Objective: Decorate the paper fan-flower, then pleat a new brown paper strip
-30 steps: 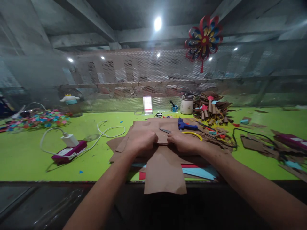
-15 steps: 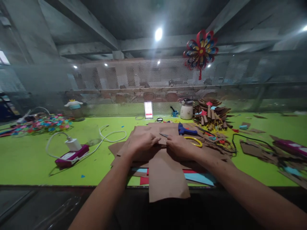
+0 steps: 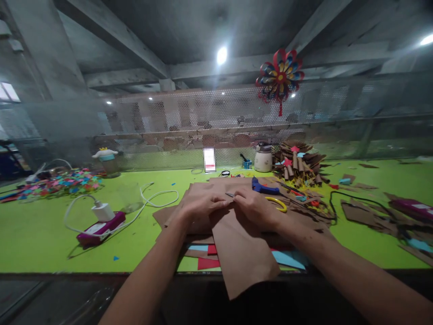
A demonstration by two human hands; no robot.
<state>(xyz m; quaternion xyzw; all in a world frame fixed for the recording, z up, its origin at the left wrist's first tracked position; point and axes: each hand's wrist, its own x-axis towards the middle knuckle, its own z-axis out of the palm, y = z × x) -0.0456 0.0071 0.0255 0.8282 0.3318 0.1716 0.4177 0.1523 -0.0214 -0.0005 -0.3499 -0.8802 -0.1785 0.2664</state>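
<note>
A strip of brown kraft paper [image 3: 245, 253] hangs toward me over the table's front edge, its far end between my two hands. My left hand [image 3: 204, 204] pinches that end from the left. Close against it, my right hand [image 3: 253, 205] is closed on the same edge from the right. Scissors with yellow handles [image 3: 279, 204] lie beneath or beside my right hand, their blade tip showing near its fingers. More brown sheets [image 3: 199, 189] are stacked below, with red and light-blue paper [image 3: 289, 258] poking out in front.
Behind my right hand lies a blue glue gun [image 3: 265, 187]. A purple power strip [image 3: 101, 229] with a white charger and cable sits left. At the back stand a phone [image 3: 209, 160], a white jar [image 3: 263, 159] and a pile of brown paper rolls [image 3: 297, 164]. Paper scraps [image 3: 365, 212] lie right.
The near end of the paper strip has swung to the right, so the strip now slants. Both hands have drawn slightly closer together at its far end.
</note>
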